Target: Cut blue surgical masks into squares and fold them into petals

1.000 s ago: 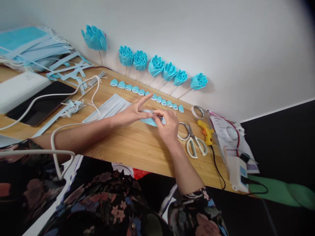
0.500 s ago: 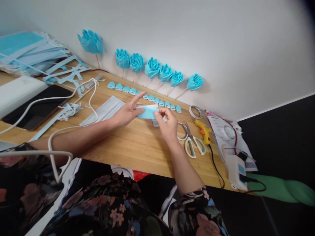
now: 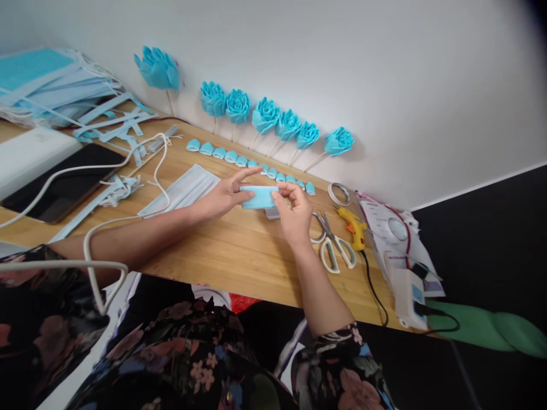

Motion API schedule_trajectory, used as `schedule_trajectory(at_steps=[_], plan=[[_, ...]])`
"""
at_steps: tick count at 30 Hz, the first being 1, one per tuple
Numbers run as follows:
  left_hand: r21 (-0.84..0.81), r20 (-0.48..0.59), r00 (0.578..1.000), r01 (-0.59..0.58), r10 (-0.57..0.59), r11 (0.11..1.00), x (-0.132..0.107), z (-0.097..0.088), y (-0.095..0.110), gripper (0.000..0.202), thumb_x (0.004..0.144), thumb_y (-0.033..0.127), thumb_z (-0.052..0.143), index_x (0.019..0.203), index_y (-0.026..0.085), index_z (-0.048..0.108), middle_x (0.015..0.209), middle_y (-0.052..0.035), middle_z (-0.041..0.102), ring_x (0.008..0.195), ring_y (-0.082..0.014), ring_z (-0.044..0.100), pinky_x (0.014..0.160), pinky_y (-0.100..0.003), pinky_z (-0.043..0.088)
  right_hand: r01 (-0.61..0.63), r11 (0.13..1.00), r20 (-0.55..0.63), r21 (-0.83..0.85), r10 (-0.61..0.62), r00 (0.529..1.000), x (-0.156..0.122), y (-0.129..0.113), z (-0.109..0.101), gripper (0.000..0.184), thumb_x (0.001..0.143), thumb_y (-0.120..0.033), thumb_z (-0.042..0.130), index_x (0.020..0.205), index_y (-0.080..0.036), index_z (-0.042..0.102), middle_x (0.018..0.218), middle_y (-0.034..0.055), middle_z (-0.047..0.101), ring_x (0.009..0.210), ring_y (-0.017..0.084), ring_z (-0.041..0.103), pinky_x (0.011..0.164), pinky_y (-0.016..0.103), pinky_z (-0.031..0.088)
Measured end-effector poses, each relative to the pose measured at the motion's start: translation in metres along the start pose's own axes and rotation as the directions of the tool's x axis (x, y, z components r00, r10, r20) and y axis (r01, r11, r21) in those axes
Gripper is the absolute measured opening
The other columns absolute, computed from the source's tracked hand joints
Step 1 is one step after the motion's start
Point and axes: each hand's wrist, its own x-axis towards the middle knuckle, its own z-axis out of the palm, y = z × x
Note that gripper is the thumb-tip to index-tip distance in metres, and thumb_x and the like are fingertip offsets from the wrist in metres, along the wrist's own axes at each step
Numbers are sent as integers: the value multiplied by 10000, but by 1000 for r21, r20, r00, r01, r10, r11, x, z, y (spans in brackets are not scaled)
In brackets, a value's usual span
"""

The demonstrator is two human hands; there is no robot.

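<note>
A small light-blue rectangle of mask fabric [image 3: 260, 197] is stretched between my two hands above the table. My left hand [image 3: 222, 196] pinches its left end between thumb and fingers, the index finger pointing out. On the right end, the thumb and fingertips of my right hand [image 3: 296, 210] are closed. Below the piece, partly hidden by it, lies a small pale stack [image 3: 272, 214]. Beyond my hands runs a row of small folded blue petals [image 3: 219, 153]. A pleated pale mask piece [image 3: 182, 191] lies under my left wrist.
Blue fabric roses on sticks [image 3: 265, 116] lean along the wall. Scissors [image 3: 337, 247], a tape roll [image 3: 339, 194] and a yellow glue gun [image 3: 354, 228] lie at right. Left are a phone [image 3: 60, 182], a mask pile [image 3: 47, 85], fabric strips [image 3: 119, 128] and a white cable [image 3: 89, 233].
The blue fabric piece was folded, with a white flap showing above it; now it is a single neat rectangle with a straight top edge. My hands have barely shifted.
</note>
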Motion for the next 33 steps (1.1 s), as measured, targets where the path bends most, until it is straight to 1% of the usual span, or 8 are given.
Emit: schedule_trajectory(at_steps=[3, 6, 9, 12, 16, 23, 28, 33], plan=[[206, -34, 999, -29, 37, 978, 3, -3, 0, 637, 777, 361, 757, 1374, 201, 603, 1064, -77, 733, 837, -186, 640, 751, -299, 475, 27, 1000, -7, -4, -27, 1000, 0, 1, 0, 224, 843, -348, 686, 1030, -225, 672, 860, 10, 685, 840, 172, 639, 827, 318, 519], [315, -95, 994, -25, 58, 949, 4, -3, 0, 392, 775, 414, 743, 1072, 158, 746, 971, -73, 740, 787, -180, 619, 699, -286, 460, 46, 999, -4, -21, -46, 999, 0, 1, -1, 241, 859, -350, 675, 1067, -228, 669, 871, 14, 678, 859, 177, 637, 846, 325, 519], [349, -114, 990, -38, 83, 936, 2, -2, 2, 268, 778, 416, 719, 856, 161, 745, 782, -36, 706, 705, -158, 576, 636, -266, 424, 56, 998, -2, -40, -56, 998, -1, 2, -1, 248, 866, -354, 668, 1080, -229, 672, 875, 15, 671, 873, 178, 636, 852, 325, 523], [380, -104, 989, -60, 107, 923, 1, -2, 3, 242, 792, 410, 697, 773, 170, 719, 672, -5, 639, 634, -136, 519, 588, -258, 373, 61, 997, -3, -40, -62, 998, 0, 2, -1, 246, 863, -339, 672, 1083, -229, 676, 862, 8, 661, 859, 168, 632, 837, 313, 531], [402, -85, 991, -61, 104, 913, 1, -4, 1, 248, 828, 402, 665, 760, 168, 712, 631, 4, 585, 604, -131, 489, 581, -270, 348, 60, 998, 16, -18, -60, 998, 2, 6, -1, 276, 867, -358, 675, 1111, -228, 674, 881, 12, 661, 854, 160, 639, 838, 309, 547], [377, -116, 989, -45, 95, 925, 2, -5, -1, 253, 825, 409, 681, 765, 171, 737, 682, -3, 639, 640, -134, 530, 623, -267, 403, -53, 987, 92, 152, 39, 995, 4, 14, 0, 460, 833, -509, 709, 1195, -231, 657, 1019, 60, 717, 916, 195, 686, 810, 333, 576], [353, -65, 994, -59, 88, 934, 3, -5, -3, 259, 828, 426, 684, 831, 179, 761, 780, -25, 711, 711, -156, 582, 663, -274, 438, -140, 979, 141, 148, 119, 983, 2, 10, -2, 292, 870, -484, 673, 923, -199, 705, 808, 6, 682, 728, 146, 617, 674, 264, 506], [338, -33, 997, -48, 63, 940, 1, -2, -1, 293, 823, 418, 703, 963, 164, 748, 916, -53, 746, 752, -154, 621, 657, -264, 458, -88, 996, 107, 27, 85, 991, -1, -2, -4, 234, 874, -415, 659, 803, -194, 688, 669, -30, 599, 621, 120, 515, 610, 245, 431]])
